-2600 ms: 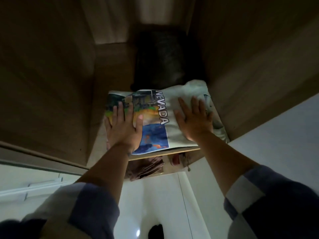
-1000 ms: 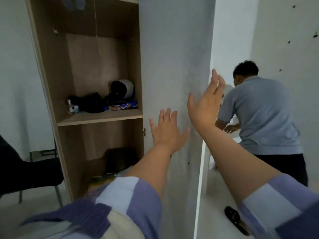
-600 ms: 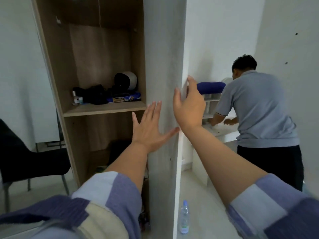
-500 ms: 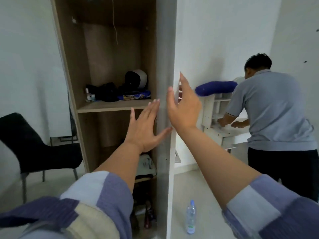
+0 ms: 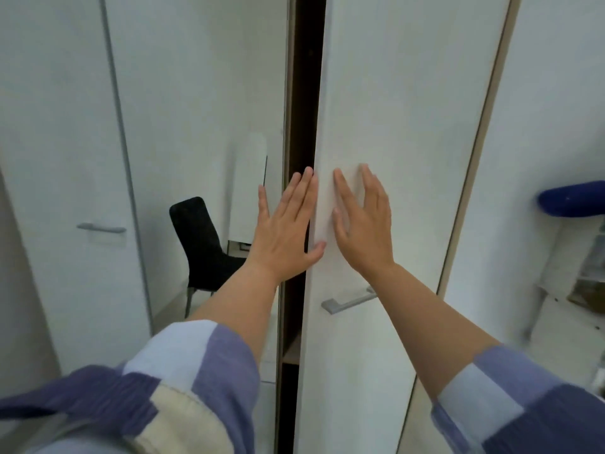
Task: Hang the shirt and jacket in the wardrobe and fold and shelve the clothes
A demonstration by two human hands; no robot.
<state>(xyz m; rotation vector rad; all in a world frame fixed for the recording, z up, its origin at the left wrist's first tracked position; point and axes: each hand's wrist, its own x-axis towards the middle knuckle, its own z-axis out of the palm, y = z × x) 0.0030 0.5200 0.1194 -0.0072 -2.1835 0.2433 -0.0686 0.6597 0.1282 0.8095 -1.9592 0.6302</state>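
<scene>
The white wardrobe door (image 5: 399, 126) fills the middle of the view and stands almost closed, with only a narrow dark gap (image 5: 302, 93) left of its edge. My left hand (image 5: 284, 227) is flat and open at the door's left edge, its thumb on the door face. My right hand (image 5: 361, 221) lies flat and open on the door face just to the right. A grey bar handle (image 5: 348, 301) sits below my right wrist. The shelves and the clothes inside are hidden behind the door.
A black chair (image 5: 203, 247) stands on the floor to the left, beside a white panel with a grey handle (image 5: 101, 228). At the right edge, a blue cushion (image 5: 573, 198) rests on top of a white shelf unit (image 5: 556, 290).
The wardrobe door has swung from wide open to nearly closed under both flat hands. The shelves inside and the other person are no longer in view. Earlier, both hands pressed a folded printed shirt on a shelf.
</scene>
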